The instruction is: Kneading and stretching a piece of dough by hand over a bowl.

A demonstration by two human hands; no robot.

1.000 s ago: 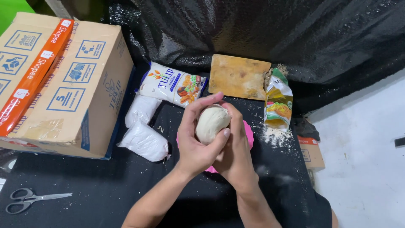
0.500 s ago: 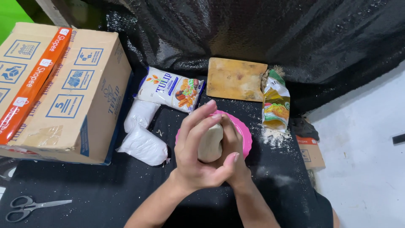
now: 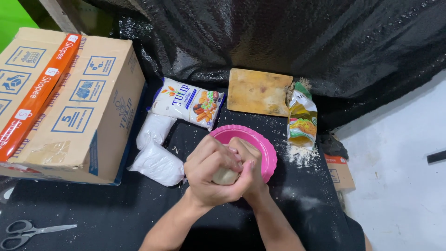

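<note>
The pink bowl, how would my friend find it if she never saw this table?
Start at the big cardboard box on the left of the black table. Go right, past the white bags, to the two hands squeezing dough. The pink bowl sits right behind them, the only bright pink, round thing there.

**Black sheet surface, items on it**

Black plastic sheet (image 3: 116, 209) covers the surface, flour-dusted right of centre. Cardboard box (image 3: 65, 102) far left. Scissors (image 3: 28, 229) near left. Two white powder bags (image 3: 158, 148) beside box, printed flour packet (image 3: 188, 102) behind them. Pink plate (image 3: 260, 144) centre. Wooden board (image 3: 260, 91) far centre. Yellow-green packet (image 3: 302, 118) right, spilled flour (image 3: 302, 155) below it.
</note>
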